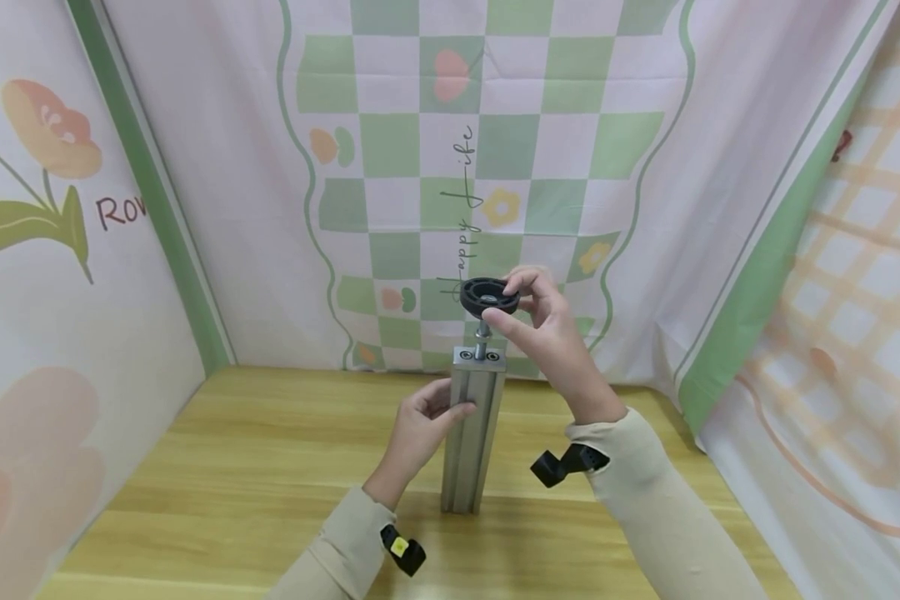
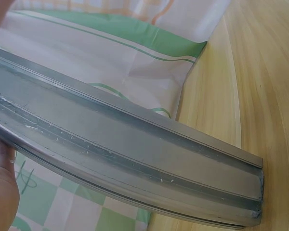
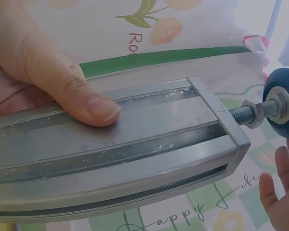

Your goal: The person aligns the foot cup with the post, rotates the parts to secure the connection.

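A grooved aluminium profile (image 1: pixel 471 442) stands upright on the table, with an end plate (image 1: pixel 480 358) bolted on top. Out of the plate rises a threaded stud (image 3: pixel 243 114) with a nut (image 3: pixel 257 110) on it. At the stud's upper end sits a black round levelling foot (image 1: pixel 477 310), its hollow side up. My left hand (image 1: pixel 425 425) grips the profile below the plate, the thumb lying across its face in the right wrist view. With thumb and fingers, my right hand (image 1: pixel 543 325) pinches the foot's rim from the right.
The wooden table (image 1: pixel 217 467) spreads around the profile. Behind it hangs a green-checked cloth (image 1: pixel 390 142); patterned cloths also close off the left and right sides. A black strap mount (image 1: pixel 570 462) sits on the right sleeve, another (image 1: pixel 405 550) on the left.
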`<state>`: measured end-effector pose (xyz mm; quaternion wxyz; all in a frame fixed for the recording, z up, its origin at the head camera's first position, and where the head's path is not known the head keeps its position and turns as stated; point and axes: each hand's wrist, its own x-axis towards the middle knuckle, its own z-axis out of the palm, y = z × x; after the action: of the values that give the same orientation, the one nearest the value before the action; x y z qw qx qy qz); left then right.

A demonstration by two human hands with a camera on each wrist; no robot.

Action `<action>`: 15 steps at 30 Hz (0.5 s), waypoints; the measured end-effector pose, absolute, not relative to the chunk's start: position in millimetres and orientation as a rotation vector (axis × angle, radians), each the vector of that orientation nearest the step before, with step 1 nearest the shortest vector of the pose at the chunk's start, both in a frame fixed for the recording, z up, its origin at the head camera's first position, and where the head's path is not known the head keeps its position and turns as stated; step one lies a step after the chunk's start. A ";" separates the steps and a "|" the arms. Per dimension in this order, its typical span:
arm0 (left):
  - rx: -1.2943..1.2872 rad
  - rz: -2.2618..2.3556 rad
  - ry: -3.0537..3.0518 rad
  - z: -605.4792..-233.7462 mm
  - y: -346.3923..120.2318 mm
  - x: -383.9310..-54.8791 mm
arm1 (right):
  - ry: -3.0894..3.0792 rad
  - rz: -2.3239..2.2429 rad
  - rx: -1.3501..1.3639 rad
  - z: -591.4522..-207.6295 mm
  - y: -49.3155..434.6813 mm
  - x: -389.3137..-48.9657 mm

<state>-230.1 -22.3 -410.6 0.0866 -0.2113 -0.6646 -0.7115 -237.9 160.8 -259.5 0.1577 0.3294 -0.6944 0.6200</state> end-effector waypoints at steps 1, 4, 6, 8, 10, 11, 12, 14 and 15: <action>-0.629 -2.121 -1.979 -410.6 -22.3 -230.3 | -1.983 1.751 0.938 -259.0 160.2 -238.0; -0.626 -2.123 -1.980 -410.4 -22.6 -230.1 | -1.984 1.668 0.918 -258.0 158.3 -237.6; -0.626 -2.119 -1.985 -410.0 -22.6 -229.6 | -1.996 1.594 0.910 -258.0 157.7 -237.0; -0.628 -2.116 -1.986 -409.8 -22.6 -229.4 | -2.009 1.546 0.913 -258.2 157.9 -235.9; -0.628 -2.118 -1.987 -409.6 -22.4 -229.2 | -2.027 1.520 0.940 -258.1 158.5 -234.9; -0.627 -2.119 -1.989 -409.7 -22.3 -229.2 | -2.033 1.540 0.965 -258.1 158.9 -234.7; -0.626 -2.123 -1.989 -409.7 -22.2 -229.4 | -2.040 1.568 0.989 -258.1 159.4 -235.0; -0.623 -2.133 -1.988 -409.9 -22.1 -229.8 | -2.049 1.664 1.039 -257.4 159.8 -236.3; -0.623 -2.134 -1.990 -409.9 -22.2 -229.7 | -2.047 1.722 1.070 -257.1 160.0 -237.3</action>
<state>-229.7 -22.2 -409.9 0.0789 -0.2081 -0.6649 -0.7131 -237.3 160.0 -257.1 0.1300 0.3682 -0.7044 0.5927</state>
